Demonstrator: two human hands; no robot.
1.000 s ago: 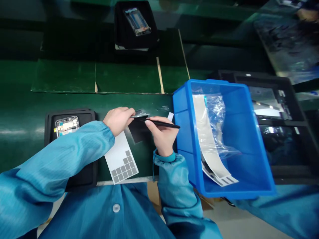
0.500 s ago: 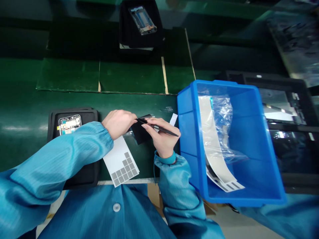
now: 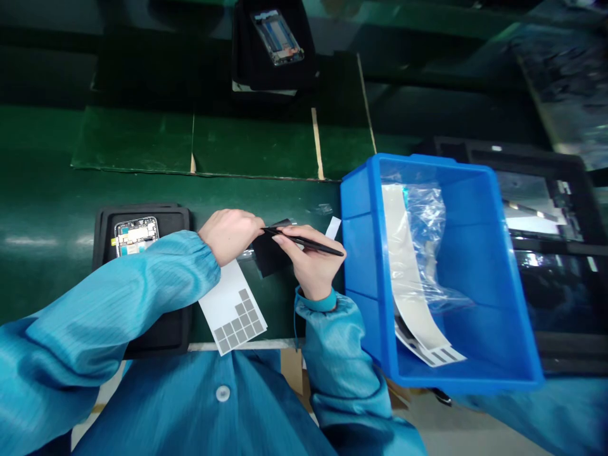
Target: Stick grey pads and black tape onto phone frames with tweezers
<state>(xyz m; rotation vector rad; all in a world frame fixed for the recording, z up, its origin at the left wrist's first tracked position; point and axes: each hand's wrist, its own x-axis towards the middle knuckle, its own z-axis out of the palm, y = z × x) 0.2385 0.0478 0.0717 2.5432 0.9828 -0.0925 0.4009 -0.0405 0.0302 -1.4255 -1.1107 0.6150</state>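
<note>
My right hand [image 3: 314,265] holds a pair of black tweezers [image 3: 319,247] like a pen, tips pointing left. The tips meet the fingertips of my left hand [image 3: 231,234], which is closed in a pinch; whatever it grips is too small or hidden. Under both hands lies a dark flat sheet [image 3: 270,256] on the green table. Below my left hand rests a white sheet with grey square stickers [image 3: 237,320], its upper end covered by the hand and sleeve. Left of it, partly behind my sleeve, an opened phone with its circuit board [image 3: 137,234] sits in a black tray [image 3: 175,220].
A blue bin [image 3: 365,253] with paper strips [image 3: 403,253] and clear plastic bags [image 3: 427,228] stands close on the right. At the back, another phone frame [image 3: 278,38] lies on stacked black trays [image 3: 304,69]. Dark trays with phone parts [image 3: 536,196] are beyond the bin.
The whole view has shifted slightly. My hands stay together at the tweezers' tips, and the tweezers have tilted a little flatter.
</note>
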